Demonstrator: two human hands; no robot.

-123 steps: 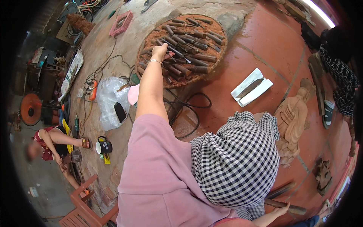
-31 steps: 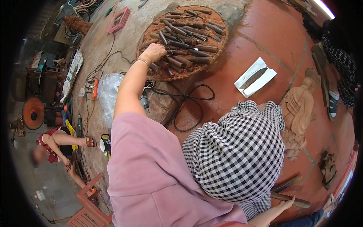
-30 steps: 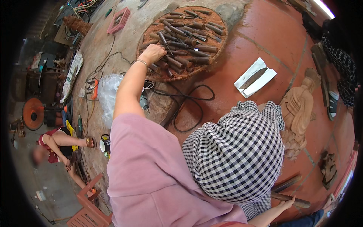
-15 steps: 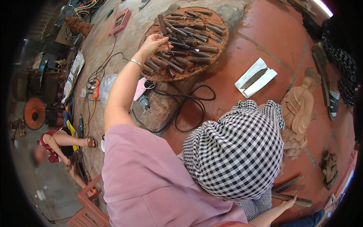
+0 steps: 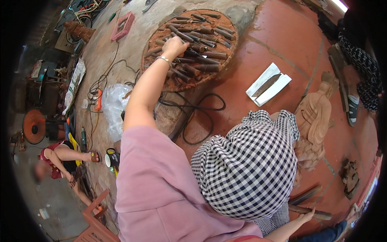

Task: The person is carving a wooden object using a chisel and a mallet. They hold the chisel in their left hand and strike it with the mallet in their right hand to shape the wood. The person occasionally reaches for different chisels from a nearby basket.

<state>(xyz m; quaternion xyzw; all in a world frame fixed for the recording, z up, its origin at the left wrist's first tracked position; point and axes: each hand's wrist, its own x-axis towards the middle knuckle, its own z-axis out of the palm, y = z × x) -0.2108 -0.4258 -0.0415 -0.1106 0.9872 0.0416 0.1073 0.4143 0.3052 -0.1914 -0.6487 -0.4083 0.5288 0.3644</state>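
My left hand reaches into a round, shallow basket holding reddish sawdust and many wood-handled carving chisels. Its fingers are curled down on a chisel among them, partly hidden by the back of the hand. One dark-handled chisel slants just beyond the fingers. Low at the right, my right hand is closed around a wooden stick; most of its fingers are hidden. A second stick lies beside it. Black-and-white checkered cloth covers the space between my arms.
A carved wooden figure lies on the red tiles near white paper bearing a dark flat piece. Looped black cable, a plastic bag and a mug are around. Another person sits left, near an orange fan.
My left hand has lowered into the basket, and the chisel it held upright now slants among the others. The pink mask and drill have gone behind my arm. My right hand stays put.
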